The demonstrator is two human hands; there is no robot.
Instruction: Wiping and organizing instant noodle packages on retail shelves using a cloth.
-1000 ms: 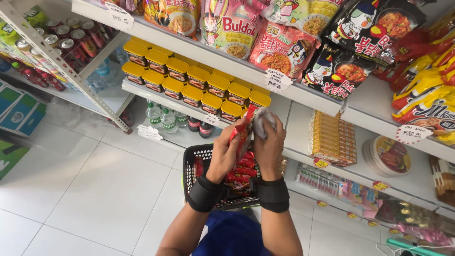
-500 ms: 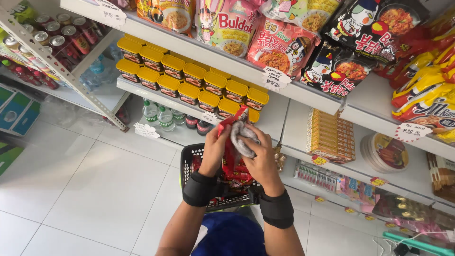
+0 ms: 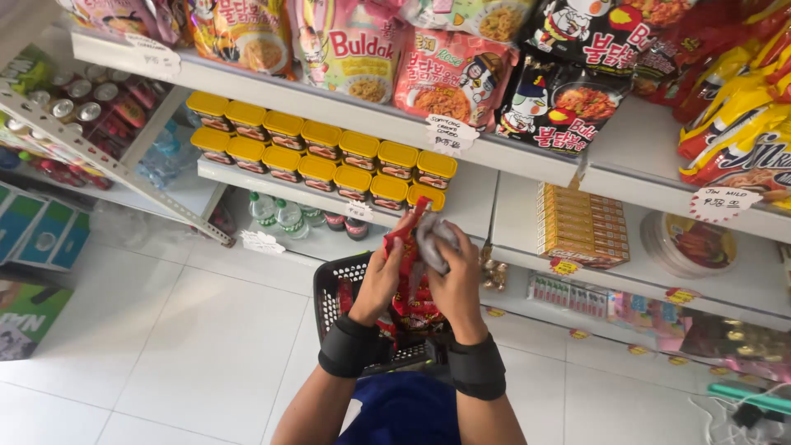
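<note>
A: Head view, item one: the red packet (image 3: 409, 276)?

B: Held upright over the basket (image 3: 329, 298), long axis running from the basket up toward the yellow tubs (image 3: 329, 156). It sits between both hands, touching each, its top end nearer the tubs than the basket.

A: Item two, the left hand (image 3: 377, 284)?

B: Closed on the packet's left edge, just above the basket. Black wrist band below it.

A: Item three, the right hand (image 3: 456, 284)?

B: Clasped around a grey cloth (image 3: 430, 241), pressed against the packet's upper right side; it is the higher hand, farther from the basket. Whether its fingers also pinch the packet, she cannot tell.

A: Item four, surroundings?

B: More red packets lie inside the basket, straight below the held one. The basket rests on white floor tiles (image 3: 189, 346), against the lower shelf (image 3: 527, 268). Large noodle bags (image 3: 449, 78) stand well above it.
</note>
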